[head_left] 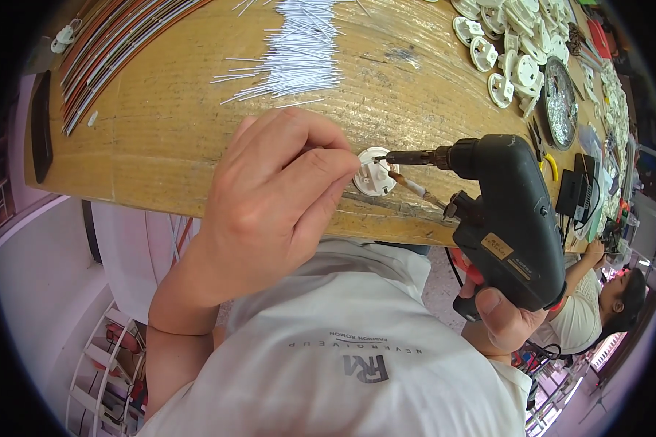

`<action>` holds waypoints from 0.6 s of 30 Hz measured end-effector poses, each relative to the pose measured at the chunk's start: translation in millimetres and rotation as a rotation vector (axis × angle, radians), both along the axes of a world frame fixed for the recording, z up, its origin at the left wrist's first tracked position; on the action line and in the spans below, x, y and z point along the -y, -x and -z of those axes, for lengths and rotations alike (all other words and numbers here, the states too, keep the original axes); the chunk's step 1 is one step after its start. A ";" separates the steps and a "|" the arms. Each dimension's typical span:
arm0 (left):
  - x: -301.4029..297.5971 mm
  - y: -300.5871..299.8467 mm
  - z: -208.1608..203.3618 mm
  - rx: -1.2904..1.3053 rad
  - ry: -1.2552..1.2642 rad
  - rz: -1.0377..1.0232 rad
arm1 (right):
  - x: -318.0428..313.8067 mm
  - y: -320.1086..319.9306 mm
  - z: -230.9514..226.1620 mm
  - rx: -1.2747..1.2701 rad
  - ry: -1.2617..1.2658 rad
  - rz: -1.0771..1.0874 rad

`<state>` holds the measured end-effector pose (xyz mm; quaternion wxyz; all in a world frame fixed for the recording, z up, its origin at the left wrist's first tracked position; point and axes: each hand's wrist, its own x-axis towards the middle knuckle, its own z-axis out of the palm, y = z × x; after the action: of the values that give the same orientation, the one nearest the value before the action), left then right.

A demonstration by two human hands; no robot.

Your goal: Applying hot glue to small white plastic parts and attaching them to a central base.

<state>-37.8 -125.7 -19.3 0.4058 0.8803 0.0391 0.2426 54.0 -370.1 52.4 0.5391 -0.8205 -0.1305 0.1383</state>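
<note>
A black pistol-shaped soldering gun (514, 218) is held by its grip in my right hand (501, 317), just off the table's front edge. Its iron tip and a thin feed tube below both point left and meet a small round white plastic base (376, 182) lying near that edge. From the left my left hand (270, 189) reaches over, thumb and fingertips pinched together at the base's upper left rim. What the pinch holds is too small and hidden to make out.
Cut white wires (302, 54) lie in a pile on the wooden table (160, 138), with long coloured rods (116, 51) at the far left. White plastic parts (521, 44), a dark round dish (561, 102) and yellow-handled pliers (551, 166) stand right. A co-worker (587, 306) sits at right.
</note>
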 end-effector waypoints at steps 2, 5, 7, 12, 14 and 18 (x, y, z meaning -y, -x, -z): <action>0.3 -0.7 0.2 0.003 -0.001 0.004 | 8.4 -4.4 0.7 -0.034 0.019 -0.121; 1.5 0.6 1.6 -0.005 -0.010 -0.003 | 3.7 -5.9 4.9 -0.051 -0.049 -0.125; 1.2 1.0 2.2 -0.007 -0.008 -0.005 | 1.9 -6.9 5.9 -0.051 -0.065 -0.139; 0.5 0.1 1.5 0.000 -0.010 0.002 | 5.2 -12.2 4.3 -0.041 -0.066 -0.236; 0.5 -0.3 1.6 0.002 -0.013 0.004 | 4.0 -9.0 4.1 -0.051 -0.065 -0.168; 0.5 0.0 1.8 0.010 -0.014 0.004 | 4.0 -8.6 3.6 -0.051 -0.063 -0.165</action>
<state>-37.9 -126.2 -21.1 0.4002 0.8820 0.0335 0.2463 62.6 -374.1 48.8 0.5548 -0.7856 -0.1881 0.1991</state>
